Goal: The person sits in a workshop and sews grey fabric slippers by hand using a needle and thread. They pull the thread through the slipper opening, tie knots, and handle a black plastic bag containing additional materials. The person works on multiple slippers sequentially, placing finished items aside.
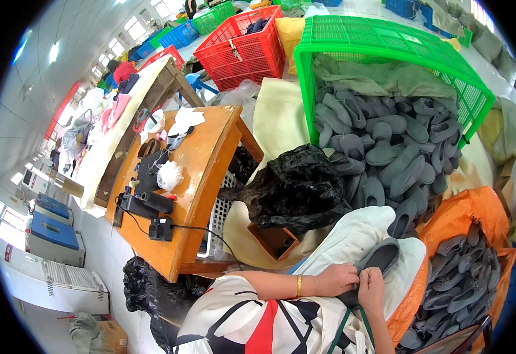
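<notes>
A grey slip-on shoe [380,256] rests on the white cloth [352,236] over my lap, its opening turned up. My left hand [337,279], with a gold bracelet at the wrist, pinches the near end of this shoe. Right beside it, my right hand [371,287] grips the same end, its fingers closed and nearly touching the left ones. Whether a thread or other small thing is between the fingertips cannot be made out. The shoe's near part is partly hidden by both hands.
Many similar shoes spill from a tipped green crate [388,38] ahead; more fill an orange sack [464,212] at right. A black plastic bag [299,183] lies open ahead-left. The wooden table [211,159] at left bears a black device, a cable and small items. A red crate [240,53] stands beyond.
</notes>
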The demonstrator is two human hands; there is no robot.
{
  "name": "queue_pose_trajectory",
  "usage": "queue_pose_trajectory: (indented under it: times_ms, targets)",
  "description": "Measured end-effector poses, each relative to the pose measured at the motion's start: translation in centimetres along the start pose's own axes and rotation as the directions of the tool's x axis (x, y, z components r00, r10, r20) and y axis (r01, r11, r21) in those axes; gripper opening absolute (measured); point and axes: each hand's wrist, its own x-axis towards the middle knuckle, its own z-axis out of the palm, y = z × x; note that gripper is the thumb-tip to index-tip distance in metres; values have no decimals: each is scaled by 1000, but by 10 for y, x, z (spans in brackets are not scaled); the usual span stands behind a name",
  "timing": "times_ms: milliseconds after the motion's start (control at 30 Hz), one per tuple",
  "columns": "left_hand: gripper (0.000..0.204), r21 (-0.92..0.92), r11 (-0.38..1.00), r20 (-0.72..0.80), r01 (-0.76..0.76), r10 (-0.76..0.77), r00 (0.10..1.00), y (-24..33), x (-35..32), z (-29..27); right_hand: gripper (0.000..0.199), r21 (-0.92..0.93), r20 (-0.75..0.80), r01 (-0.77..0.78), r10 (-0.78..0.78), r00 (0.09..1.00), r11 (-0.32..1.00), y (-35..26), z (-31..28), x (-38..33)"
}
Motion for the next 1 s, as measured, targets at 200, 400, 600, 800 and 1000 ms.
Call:
queue_pose_trajectory:
  times_ms: [200,400,600,800,1000]
  targets:
    - [10,-51,999,68,6,-2,998,6,1,0,14,120,-114,20,-6,993,993,-7,-4,23]
    - [13,-9,998,125,69,-68,990,3,6,-7,17,647,256,-514,474,842,563,0,-30,20]
    - [13,-99,983,109,157,-146,983,11,13,-13,20,854,-43,-244,529,847,460,-4,-95,25]
    - [12,-105,983,119,149,-136,983,11,10,-10,14,849,-521,431,348,779,306,11,-209,11]
    - [11,-95,983,128,158,-146,981,11,13,-8,16,740,-638,445,316,703,505,20,-196,5]
